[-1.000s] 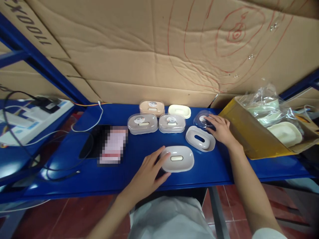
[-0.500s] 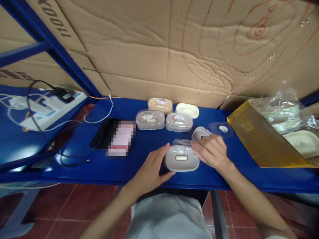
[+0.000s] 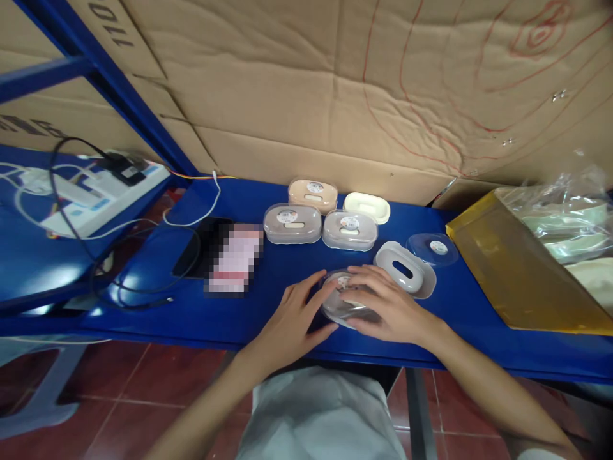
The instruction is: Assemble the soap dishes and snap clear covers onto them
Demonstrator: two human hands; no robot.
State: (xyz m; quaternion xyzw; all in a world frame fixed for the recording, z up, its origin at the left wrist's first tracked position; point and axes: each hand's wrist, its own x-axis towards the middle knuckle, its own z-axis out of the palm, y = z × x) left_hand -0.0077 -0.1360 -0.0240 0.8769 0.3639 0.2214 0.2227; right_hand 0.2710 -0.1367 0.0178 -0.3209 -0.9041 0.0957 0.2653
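Observation:
A grey soap box (image 3: 334,310) with a clear, stickered lid sits near the front edge of the blue table. My left hand (image 3: 297,314) curves around its left side, fingers over the lid and thumb at the front. Spread across the top and right of the same lid are the fingers of my right hand (image 3: 390,306), which hide much of the box. Just to the right lies an open grey soap box base (image 3: 425,281) with its oval-slotted insert (image 3: 403,266) tilted in it. A loose clear lid (image 3: 433,249) rests behind that base.
Behind my hands stand two lidded grey boxes (image 3: 292,225), a peach one (image 3: 313,195) and an open cream one (image 3: 368,207). A yellow-taped carton (image 3: 517,268) with bagged pieces is at right. A phone (image 3: 234,259), cables and a power strip (image 3: 108,201) lie left.
The clear lid my right hand held at the box's back edge now lies over the box. My right hand has moved left and down onto it. The view has shifted slightly.

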